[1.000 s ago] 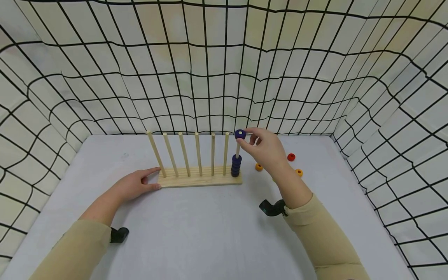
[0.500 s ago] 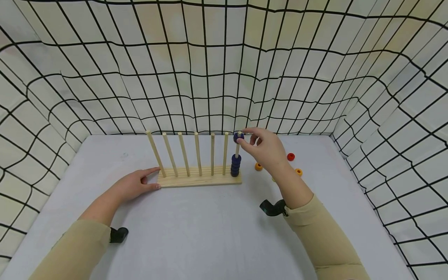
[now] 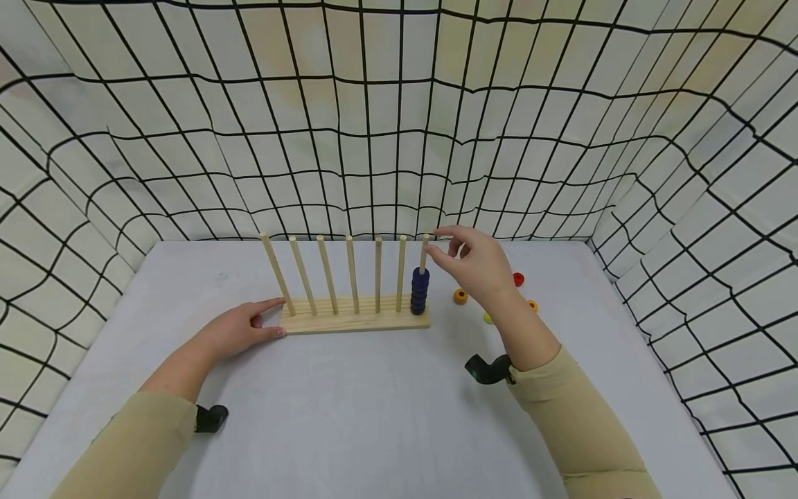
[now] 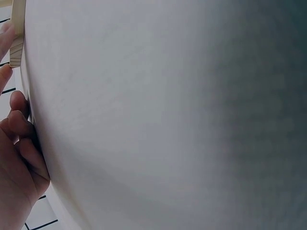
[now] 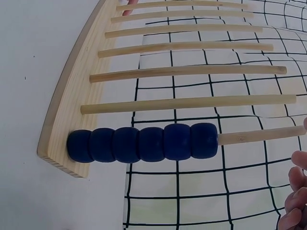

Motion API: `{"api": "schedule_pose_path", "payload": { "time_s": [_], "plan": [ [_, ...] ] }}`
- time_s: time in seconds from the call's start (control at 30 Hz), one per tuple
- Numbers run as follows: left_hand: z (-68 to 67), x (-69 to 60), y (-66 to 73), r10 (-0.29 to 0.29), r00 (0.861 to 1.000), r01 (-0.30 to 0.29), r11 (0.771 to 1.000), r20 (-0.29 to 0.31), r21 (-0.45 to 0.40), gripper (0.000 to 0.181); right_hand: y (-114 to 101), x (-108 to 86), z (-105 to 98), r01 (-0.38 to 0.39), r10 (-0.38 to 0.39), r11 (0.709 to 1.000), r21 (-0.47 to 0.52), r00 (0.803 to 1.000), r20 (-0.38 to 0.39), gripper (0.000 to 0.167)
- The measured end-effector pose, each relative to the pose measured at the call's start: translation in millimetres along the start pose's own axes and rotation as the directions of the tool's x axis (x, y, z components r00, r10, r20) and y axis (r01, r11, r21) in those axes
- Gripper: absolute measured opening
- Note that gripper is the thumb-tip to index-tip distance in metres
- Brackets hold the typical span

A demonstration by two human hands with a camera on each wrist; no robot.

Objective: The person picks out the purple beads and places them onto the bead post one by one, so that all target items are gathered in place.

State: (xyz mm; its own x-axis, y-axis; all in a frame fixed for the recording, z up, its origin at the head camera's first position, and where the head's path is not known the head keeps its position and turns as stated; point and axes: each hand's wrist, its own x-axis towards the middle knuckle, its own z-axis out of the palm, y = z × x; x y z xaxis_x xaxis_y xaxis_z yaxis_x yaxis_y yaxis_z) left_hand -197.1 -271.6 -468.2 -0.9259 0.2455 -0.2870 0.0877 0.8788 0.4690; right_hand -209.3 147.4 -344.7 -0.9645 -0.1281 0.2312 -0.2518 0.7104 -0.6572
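Note:
A pale wooden base [image 3: 355,322] carries a row of upright pegs. Several dark blue beads [image 3: 420,292] are stacked on the rightmost peg [image 5: 259,136], touching one another down to the base; its upper part is bare. My left hand [image 3: 233,331] grips the base's left end, thumb at the front corner and index finger at the back. Beside the top of the bead peg, my right hand [image 3: 481,269] has thumb and index finger apart with no bead between them. Whether a fingertip touches the peg is hard to tell. The other pegs, like this one [image 3: 352,274], hold no beads.
Loose beads lie right of the base, partly behind the right arm: an orange bead [image 3: 460,296], a red bead [image 3: 518,278], a yellow-green bead [image 3: 488,318] and another orange bead [image 3: 533,305]. Black netting [image 3: 399,152] rises behind the white table [image 3: 349,416] and along its sides.
The blue bead that my right hand held at the peg's top has slid down onto the stack, and the fingers have let go of it. The left hand stays put.

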Motion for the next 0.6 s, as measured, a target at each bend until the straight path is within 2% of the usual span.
{"api": "schedule_pose_path", "payload": {
  "time_s": [0.6],
  "plan": [
    [1.1,1.2,-1.6,-0.002,1.0,0.002,1.0,-0.004,0.004,0.084,14.9,-1.8,-10.2,-0.028,0.028,0.998,-0.054,1.0,-0.001,0.04]
  ]
}}
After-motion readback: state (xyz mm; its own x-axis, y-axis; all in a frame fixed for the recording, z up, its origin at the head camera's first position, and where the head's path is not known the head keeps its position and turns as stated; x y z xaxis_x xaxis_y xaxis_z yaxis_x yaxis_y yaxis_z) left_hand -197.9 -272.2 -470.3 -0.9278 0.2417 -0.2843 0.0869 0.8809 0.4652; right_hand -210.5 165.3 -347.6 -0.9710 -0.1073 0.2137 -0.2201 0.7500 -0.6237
